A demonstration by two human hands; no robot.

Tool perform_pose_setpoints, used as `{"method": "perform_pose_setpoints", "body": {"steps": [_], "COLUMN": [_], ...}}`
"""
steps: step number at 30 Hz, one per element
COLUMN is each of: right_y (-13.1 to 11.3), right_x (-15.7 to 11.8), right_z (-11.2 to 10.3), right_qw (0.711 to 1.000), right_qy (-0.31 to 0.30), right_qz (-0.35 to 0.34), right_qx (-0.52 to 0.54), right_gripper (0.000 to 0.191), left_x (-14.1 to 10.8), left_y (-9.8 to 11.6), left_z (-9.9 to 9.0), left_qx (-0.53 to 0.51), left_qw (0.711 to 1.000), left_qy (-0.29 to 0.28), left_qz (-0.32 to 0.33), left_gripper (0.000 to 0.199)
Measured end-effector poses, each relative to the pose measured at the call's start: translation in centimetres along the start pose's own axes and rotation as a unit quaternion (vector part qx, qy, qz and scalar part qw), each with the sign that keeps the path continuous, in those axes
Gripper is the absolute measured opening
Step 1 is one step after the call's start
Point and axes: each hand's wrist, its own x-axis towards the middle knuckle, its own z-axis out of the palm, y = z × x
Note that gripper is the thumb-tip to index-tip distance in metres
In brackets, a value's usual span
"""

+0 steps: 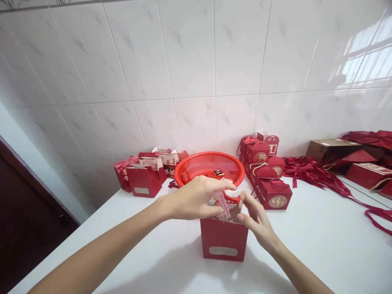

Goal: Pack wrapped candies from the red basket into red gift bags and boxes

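- The left hand [196, 198] is over the open top of a red box [224, 241], back of the hand up, thumb and fingers closed on a pink packet [219, 201].
- The right hand [257, 216] is at the box's upper right rim, thumb and forefinger a little apart at their tips — whether they pinch the rim or only rest there, I cannot tell.
- The red box stands upright on the white table [321, 249], well in from the surface's far edge, with a pale oval panel low on its near face; the packet is at its mouth, partly hidden by the left hand.
- Behind the hands, near the middle of the far edge, sits a red-orange mesh basket [199, 163] with a few small wrapped pieces [218, 172] inside.
- Toward the surface's far left corner, several red cartons [142, 181] stand close together, some with pale patterned sides.
- Right of the basket, a cluster of closed red boxes [277, 195] runs from the far edge toward the near side, some with gold emblems and cord.
- Along the far edge farther right lie dark red ribbons [312, 173] — a loose tangle, with strands trailing right — beside a brown cardboard box [327, 149].
- White tiles [196, 53] rise behind the far edge.
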Motion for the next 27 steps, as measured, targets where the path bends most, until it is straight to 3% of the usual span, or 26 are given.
{"method": "perform_pose_setpoints", "body": {"steps": [4,6,14,20,27], "right_y": [0.1,0.1,0.3,-0.1,0.2], "right_x": [0.1,0.0,-0.1,-0.1,-0.8], "right_z": [-0.1,-0.2,-0.3,-0.1,0.5], "right_qw": [1.0,1.0,1.0,1.0,0.999], "right_qy": [0.01,0.001,-0.001,0.001,-0.01], "right_qz": [-0.003,0.0,0.0,-0.003,-0.049], "right_qx": [-0.027,-0.015,-0.016,-0.013,-0.02], "right_gripper": [0.032,0.033,0.03,0.032,0.025], "left_x": [0.5,0.7,0.6,-1.2,-2.8], "left_y": [0.5,0.6,0.0,-0.8,-2.7], "left_z": [-0.4,-0.4,0.0,-0.3,-1.2], "left_qx": [0.041,0.061,0.038,0.038,-0.084], "left_qw": [0.995,0.993,0.994,0.997,0.995], "left_qy": [-0.085,-0.098,-0.086,-0.069,-0.045], "left_qz": [-0.001,-0.01,-0.059,-0.017,-0.029], "left_gripper": [0.041,0.044,0.061,0.025,0.018]}}
